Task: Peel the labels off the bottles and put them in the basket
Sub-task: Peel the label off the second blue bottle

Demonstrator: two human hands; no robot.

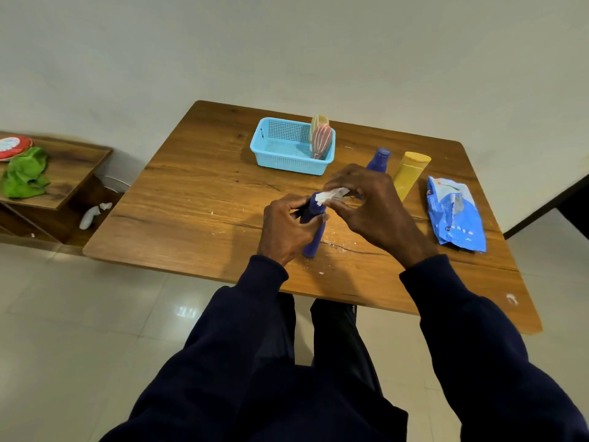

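Left hand [287,228]: wrapped round a slender purple bottle [314,240], which is tilted with its lower end on the wooden table [191,202]. Right hand [366,202]: pinching the white label [331,195], crumpled and partly lifted at the bottle's upper end. Step: peeling, unfinished. Next move likely needs a steady pull against the left grip, then transfer to the light-blue basket [287,162] at the far side, which already holds two bottles.

One wide-angle view is taken from the head, aimed forward and down; the left hand [284,229], right hand [373,207] and tabletop [197,177] are seen close below.
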